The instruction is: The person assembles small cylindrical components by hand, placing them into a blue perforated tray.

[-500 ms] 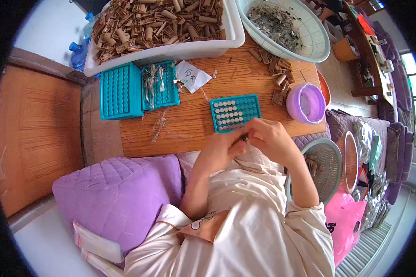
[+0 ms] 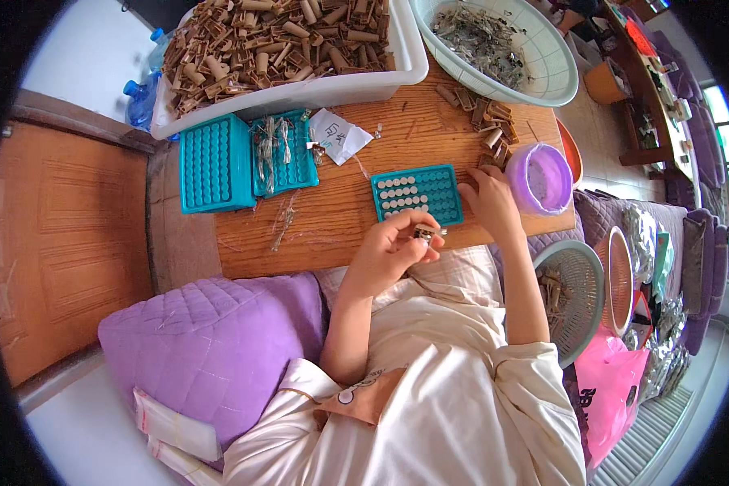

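Note:
My left hand [image 2: 393, 253] pinches a small part with shiny metal and dark bits [image 2: 423, 234] over the table's near edge. Just beyond it lies a teal tray [image 2: 447, 194] of round pockets, its left part filled with rows of white discs [image 2: 397, 193]. My right hand [image 2: 494, 198] stretches past the tray's right side, fingers apart, its tips next to the nearest of the loose brown plastic pieces [image 2: 494, 121]. Whether the fingertips touch a piece is hard to make out.
A white bin [image 2: 364, 87] full of brown pieces stands at the back left, a pale green basin [image 2: 555, 89] of metal bits at the back right. Stacked teal trays [image 2: 215, 162], thin wires [image 2: 283, 219], a paper scrap [image 2: 340, 138] and a purple bowl [image 2: 514, 182] surround the work area.
My hands were together at the tray's near edge. Now the right has moved away, forward and right to the brown pieces, while the left keeps the small part.

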`<state>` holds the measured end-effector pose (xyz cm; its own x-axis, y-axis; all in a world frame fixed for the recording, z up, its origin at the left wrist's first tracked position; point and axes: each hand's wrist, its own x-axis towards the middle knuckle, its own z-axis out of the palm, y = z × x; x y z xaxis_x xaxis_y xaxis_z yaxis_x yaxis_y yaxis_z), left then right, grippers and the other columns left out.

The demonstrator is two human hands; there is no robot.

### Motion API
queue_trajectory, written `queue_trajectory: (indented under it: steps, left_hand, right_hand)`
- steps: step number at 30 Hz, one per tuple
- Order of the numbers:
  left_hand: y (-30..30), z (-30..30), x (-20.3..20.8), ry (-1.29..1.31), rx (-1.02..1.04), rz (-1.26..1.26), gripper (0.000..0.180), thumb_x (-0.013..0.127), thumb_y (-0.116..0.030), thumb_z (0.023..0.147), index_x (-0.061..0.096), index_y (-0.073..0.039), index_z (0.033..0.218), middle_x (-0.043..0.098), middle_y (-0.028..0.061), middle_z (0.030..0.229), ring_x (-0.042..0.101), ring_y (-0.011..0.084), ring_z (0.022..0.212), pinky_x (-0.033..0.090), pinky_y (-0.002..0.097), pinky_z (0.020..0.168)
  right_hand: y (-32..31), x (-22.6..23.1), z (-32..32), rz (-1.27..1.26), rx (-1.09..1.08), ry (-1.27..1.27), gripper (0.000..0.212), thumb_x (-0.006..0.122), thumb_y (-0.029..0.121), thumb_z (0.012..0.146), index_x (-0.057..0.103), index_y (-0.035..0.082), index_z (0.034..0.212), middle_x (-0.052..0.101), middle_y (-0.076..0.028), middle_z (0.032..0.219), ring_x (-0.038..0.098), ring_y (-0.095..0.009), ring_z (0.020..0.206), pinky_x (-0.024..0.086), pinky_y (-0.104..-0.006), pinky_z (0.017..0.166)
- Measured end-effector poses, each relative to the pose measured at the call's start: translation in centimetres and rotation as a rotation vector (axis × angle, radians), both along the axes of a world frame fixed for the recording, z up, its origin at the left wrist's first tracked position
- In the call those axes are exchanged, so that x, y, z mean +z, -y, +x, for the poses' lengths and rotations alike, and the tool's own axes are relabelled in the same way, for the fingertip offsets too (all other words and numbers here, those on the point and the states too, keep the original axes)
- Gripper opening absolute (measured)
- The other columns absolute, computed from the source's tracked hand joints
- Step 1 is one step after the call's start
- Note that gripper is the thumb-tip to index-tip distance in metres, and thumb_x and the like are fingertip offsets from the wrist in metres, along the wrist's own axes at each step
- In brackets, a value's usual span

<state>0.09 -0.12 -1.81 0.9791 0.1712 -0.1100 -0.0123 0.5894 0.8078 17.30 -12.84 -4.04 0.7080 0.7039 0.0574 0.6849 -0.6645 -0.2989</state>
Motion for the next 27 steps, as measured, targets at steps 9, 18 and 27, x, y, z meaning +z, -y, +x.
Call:
queue_trajectory:
  steps: [9,18,27]
  left_hand:
    - [-0.1,0.2,0.0,0.029,0.180,-0.045,0.030,0.048,-0.016,0.084,0.044,-0.003,0.110,0.055,0.0125,0.095,0.057,0.0160,0.076,0.046,0.0260,0.068]
    - [0.5,0.5,0.0,0.002,0.323,-0.120,0.035,0.046,-0.018,0.085,0.042,-0.003,0.116,0.055,0.0109,0.101,0.056,0.0151,0.086,0.044,0.0236,0.074]
    - [1.4,0.5,0.3,0.128,0.497,-0.059,0.036,0.054,-0.006,0.079,0.044,0.000,0.114,0.054,0.0087,0.102,0.052,0.0109,0.090,0.041,0.0213,0.077]
  right_hand:
    - [-1.1,3.3,-2.7,0.505,-0.347,-0.509,0.012,0.059,0.003,0.068,0.057,-0.003,0.078,0.058,-0.009,0.071,0.055,-0.016,0.066,0.043,-0.0279,0.061]
    - [-1.8,6.1,-6.9,0.813,-0.162,-0.880,0.022,0.061,-0.007,0.066,0.050,-0.001,0.084,0.052,-0.002,0.079,0.051,-0.008,0.074,0.042,-0.0199,0.064]
    - [-2.5,6.7,-10.6,0.828,-0.141,-0.773,0.022,0.058,-0.008,0.069,0.054,-0.004,0.090,0.058,-0.008,0.087,0.054,-0.010,0.076,0.045,-0.0214,0.067]
